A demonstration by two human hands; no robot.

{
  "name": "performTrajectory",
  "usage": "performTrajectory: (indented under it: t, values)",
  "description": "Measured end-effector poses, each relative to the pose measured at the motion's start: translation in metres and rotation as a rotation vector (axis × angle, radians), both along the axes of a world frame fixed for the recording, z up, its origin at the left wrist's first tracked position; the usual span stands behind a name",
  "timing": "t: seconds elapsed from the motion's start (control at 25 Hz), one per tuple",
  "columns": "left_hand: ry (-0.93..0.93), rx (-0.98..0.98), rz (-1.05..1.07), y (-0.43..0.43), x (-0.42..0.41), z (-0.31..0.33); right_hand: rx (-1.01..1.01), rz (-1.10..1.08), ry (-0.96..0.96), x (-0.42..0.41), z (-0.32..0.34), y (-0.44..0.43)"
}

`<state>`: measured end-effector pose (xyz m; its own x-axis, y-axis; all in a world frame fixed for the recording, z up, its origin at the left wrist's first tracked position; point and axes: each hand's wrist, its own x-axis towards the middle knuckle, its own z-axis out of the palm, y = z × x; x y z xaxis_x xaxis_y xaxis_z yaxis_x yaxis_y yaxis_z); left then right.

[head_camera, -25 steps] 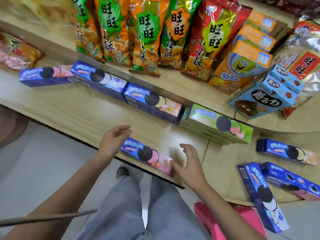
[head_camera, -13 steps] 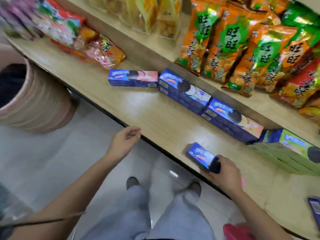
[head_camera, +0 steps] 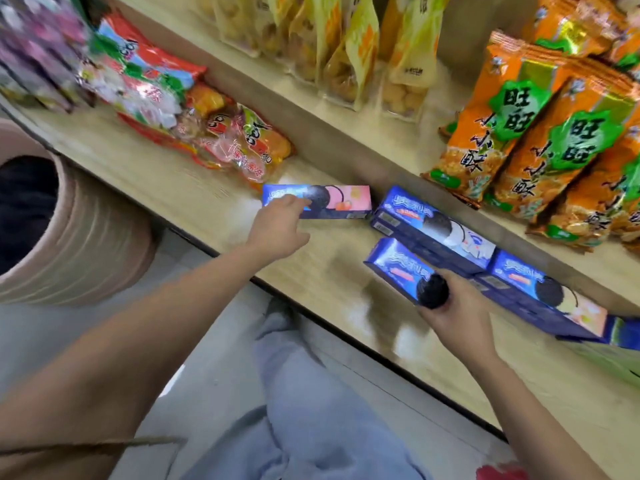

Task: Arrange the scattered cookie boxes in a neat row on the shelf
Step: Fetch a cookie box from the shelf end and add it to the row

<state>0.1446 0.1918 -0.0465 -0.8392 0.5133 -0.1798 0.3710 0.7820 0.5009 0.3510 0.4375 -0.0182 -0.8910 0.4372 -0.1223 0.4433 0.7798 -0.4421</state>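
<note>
My right hand [head_camera: 453,317] grips a blue cookie box [head_camera: 398,268] by its near end and holds it just above the wooden shelf [head_camera: 214,202]. My left hand [head_camera: 277,223] reaches to the leftmost blue-and-pink cookie box [head_camera: 341,200], fingertips touching its left end. Two more blue boxes lie in a line against the back ledge: one with a white cream picture [head_camera: 440,230] and one [head_camera: 550,296] to its right. A green box edge [head_camera: 623,358] shows at the far right.
Orange snack bags [head_camera: 540,140] stand on the upper shelf, yellow bags [head_camera: 349,46] behind them. Red and pink candy bags [head_camera: 194,119] lie left of the row. A round ribbed bin [head_camera: 69,230] stands on the floor at left.
My left hand has moved from over the floor up to the leftmost box. My right hand has lifted its box and carried it toward the row. The view has shifted left.
</note>
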Motion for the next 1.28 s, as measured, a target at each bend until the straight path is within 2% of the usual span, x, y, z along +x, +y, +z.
performTrajectory:
  t: [0.16,0.28,0.48,0.64,0.76,0.88,0.96,1.08,1.2,1.28]
  values:
    - [0.12,-0.225,-0.248,0.022,-0.046,-0.024,-0.033,-0.039,-0.051,-0.037,-0.01,-0.012]
    - [0.113,-0.328,-0.344,0.022,-0.075,-0.03,-0.061,-0.035,-0.082,-0.055,-0.011,-0.024]
    - [0.109,-0.3,-0.528,0.022,-0.096,-0.028,-0.093,-0.06,-0.089,-0.076,0.0,-0.042]
    - [0.287,-0.252,-0.682,0.04,-0.121,-0.024,-0.116,-0.122,-0.076,-0.086,0.006,-0.052]
    - [0.311,-0.154,-0.762,0.044,-0.145,-0.024,-0.101,-0.167,-0.062,-0.089,0.014,-0.062]
    - [0.439,-0.081,-0.819,0.04,-0.15,-0.035,-0.08,-0.187,-0.05,-0.099,0.02,-0.071]
    - [0.491,-0.084,-0.823,0.037,-0.147,-0.04,-0.068,-0.179,-0.054,-0.108,0.022,-0.079]
    - [0.41,-0.062,-0.738,0.034,-0.15,-0.04,-0.031,-0.139,-0.06,-0.13,0.025,-0.086]
    - [0.293,0.098,-0.68,0.016,-0.161,-0.033,-0.014,-0.115,-0.016,-0.157,0.032,-0.094]
    - [0.112,0.266,-0.512,-0.002,-0.169,-0.025,-0.041,-0.094,0.047,-0.177,0.037,-0.101]
